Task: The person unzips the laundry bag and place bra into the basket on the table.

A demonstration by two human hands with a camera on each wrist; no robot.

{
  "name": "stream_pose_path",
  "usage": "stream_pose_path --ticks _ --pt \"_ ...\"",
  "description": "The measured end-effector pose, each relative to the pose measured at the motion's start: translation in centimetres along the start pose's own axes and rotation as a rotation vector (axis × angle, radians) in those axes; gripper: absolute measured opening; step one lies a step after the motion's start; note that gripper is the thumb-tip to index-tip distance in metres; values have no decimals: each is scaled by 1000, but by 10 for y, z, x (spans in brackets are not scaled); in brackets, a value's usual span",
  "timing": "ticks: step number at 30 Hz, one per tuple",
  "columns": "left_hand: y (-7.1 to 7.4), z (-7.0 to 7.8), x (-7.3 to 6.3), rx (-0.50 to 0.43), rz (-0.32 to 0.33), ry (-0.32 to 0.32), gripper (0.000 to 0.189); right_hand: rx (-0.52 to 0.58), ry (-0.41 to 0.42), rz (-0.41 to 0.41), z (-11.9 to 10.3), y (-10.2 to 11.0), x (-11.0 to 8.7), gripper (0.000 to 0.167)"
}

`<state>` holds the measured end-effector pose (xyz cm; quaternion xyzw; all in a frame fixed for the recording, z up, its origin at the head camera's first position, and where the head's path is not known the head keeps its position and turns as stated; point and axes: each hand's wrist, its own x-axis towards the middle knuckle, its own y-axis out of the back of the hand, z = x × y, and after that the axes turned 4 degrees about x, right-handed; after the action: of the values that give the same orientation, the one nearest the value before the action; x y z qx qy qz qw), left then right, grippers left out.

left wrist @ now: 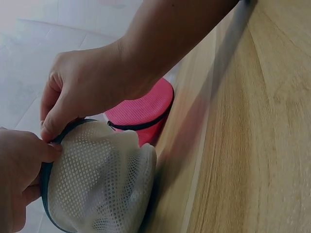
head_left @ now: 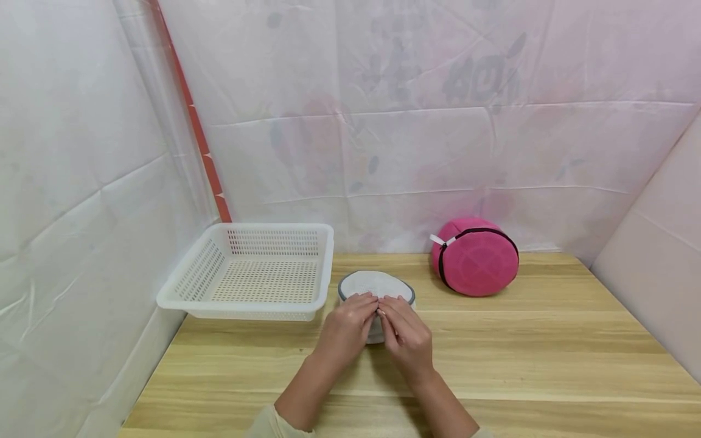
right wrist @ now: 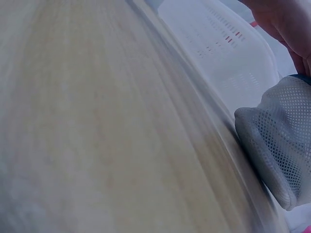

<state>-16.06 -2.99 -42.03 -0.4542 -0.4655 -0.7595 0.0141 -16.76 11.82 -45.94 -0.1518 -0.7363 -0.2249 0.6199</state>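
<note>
A round white mesh laundry bag [head_left: 375, 283] with a dark grey-blue zipper rim stands on the table in front of me. At the near side of that rim my left hand [head_left: 344, 328] and right hand [head_left: 408, 334] meet, fingertips almost touching. In the left wrist view, the thumb and fingers of the right hand [left wrist: 87, 80] pinch the zipper edge, and the left hand [left wrist: 19, 167] grips it close beside. The bag's mesh side [left wrist: 97, 179] sags in folds. Whether a zipper pull lies between the fingers is hidden. The right wrist view catches the bag's lower side [right wrist: 282, 141].
A white plastic basket [head_left: 245, 310] with slotted walls stands at the back left, close to the bag. To the back right a pink round mesh bag [head_left: 479, 261] with a black zipper lies tilted. Whitish sheeting [head_left: 416, 152] hangs behind the wooden table [head_left: 520, 365].
</note>
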Motion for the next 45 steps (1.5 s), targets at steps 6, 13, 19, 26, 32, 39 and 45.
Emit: stream_pose_path --ticks 6,13,19,26,32,39,45 --pt "0 -1 -1 -7 23 -1 20 -12 4 0 0 0 0 20" --pt "-1 -4 -1 -16 9 -1 17 -24 1 7 1 0 1 20" --pt "1 -4 -1 -11 -10 8 15 -28 -11 19 3 1 0 21" --pt "1 -5 -1 -21 -14 20 14 -33 -24 44 7 4 -2 20" --pt "1 -6 0 -33 -4 26 15 -30 -45 58 10 6 -2 16" --pt "1 -8 0 -23 11 24 15 -42 -78 58 12 8 -2 16" --pt "1 -10 0 -22 28 10 15 -33 -77 74 12 9 -1 13"
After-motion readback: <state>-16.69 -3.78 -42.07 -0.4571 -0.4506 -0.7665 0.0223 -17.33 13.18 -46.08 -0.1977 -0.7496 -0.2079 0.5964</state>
